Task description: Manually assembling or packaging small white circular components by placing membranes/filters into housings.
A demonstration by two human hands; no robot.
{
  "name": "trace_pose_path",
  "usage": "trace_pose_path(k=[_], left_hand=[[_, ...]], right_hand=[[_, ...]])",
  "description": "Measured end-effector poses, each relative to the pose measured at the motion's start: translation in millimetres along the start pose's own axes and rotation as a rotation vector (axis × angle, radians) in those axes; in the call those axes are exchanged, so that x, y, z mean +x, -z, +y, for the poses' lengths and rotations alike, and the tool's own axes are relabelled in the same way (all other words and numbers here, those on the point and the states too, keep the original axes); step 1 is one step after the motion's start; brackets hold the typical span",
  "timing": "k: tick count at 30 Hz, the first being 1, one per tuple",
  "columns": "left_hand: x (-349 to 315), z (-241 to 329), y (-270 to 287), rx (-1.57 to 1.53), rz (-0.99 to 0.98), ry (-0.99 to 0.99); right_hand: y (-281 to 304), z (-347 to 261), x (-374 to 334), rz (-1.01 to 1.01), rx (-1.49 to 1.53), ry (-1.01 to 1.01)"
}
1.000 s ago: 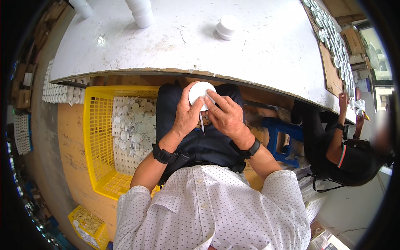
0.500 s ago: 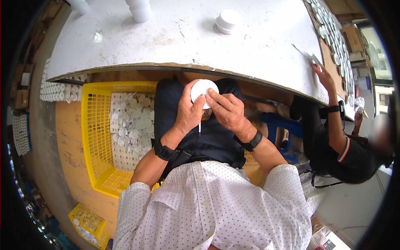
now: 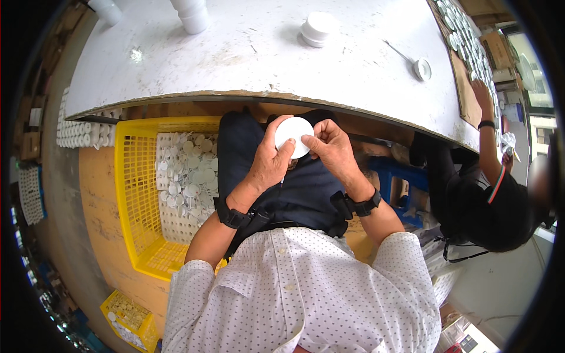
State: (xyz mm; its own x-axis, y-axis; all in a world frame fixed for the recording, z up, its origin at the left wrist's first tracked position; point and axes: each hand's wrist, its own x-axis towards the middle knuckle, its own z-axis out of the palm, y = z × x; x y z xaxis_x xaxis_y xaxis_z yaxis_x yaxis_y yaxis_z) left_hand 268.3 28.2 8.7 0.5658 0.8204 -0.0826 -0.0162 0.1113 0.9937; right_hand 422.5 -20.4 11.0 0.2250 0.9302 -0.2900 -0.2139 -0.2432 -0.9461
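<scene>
A round white disc-shaped piece point(image 3: 296, 130), smooth on the side facing me, is held over my lap, just off the table's near edge. My left hand point(image 3: 272, 156) grips it from the left, with the thumb on its face and the fingers behind. My right hand point(image 3: 335, 152) pinches its right rim between thumb and curled fingers. Below the disc a thin wire partly shows; most of it is hidden by my hand and dark trousers.
Ahead is a white table point(image 3: 235, 65) with stacked white round pieces point(image 3: 319, 28) and a wired round piece point(image 3: 422, 69). Left of my legs stands a yellow basket point(image 3: 132, 194) of white discs point(image 3: 191, 176). A co-worker's hand point(image 3: 482, 97) reaches toward a board of round pieces point(image 3: 465, 41).
The disc has shifted slightly right, and my right fingers have moved from its face to its rim. The co-worker has let go of the wired round piece and reached farther off.
</scene>
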Motion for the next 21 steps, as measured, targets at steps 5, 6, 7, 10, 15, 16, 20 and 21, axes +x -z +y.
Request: trace_pose_path(k=[5, 6, 7, 10, 15, 16, 20, 21], left_hand=[[-1, -4, 0, 0.092, 0.003, -0.054], [-1, -5, -1, 0.104, 0.019, -0.086], [-1, -6, -1, 0.117, 0.034, -0.118], [1, -7, 2, 0.152, 0.035, -0.162], [-2, -11, -1, 0.119, 0.047, -0.101], [-1, -10, -1, 0.114, 0.044, -0.091], [2, -10, 1, 0.063, 0.031, -0.086], [1, -10, 4, 0.114, 0.046, -0.113]], right_hand=[[-4, 2, -3, -0.007, 0.074, -0.067], [-4, 2, -4, -0.006, 0.064, -0.081], [-5, 2, -4, -0.006, 0.054, -0.095], [-5, 4, -2, -0.011, 0.036, -0.113], [-4, 12, -2, -0.01, 0.016, -0.117], [-3, 12, -2, -0.008, 0.006, -0.113], [-4, 7, -2, -0.005, 0.015, -0.074], [-7, 4, -2, -0.017, 0.0, -0.077]])
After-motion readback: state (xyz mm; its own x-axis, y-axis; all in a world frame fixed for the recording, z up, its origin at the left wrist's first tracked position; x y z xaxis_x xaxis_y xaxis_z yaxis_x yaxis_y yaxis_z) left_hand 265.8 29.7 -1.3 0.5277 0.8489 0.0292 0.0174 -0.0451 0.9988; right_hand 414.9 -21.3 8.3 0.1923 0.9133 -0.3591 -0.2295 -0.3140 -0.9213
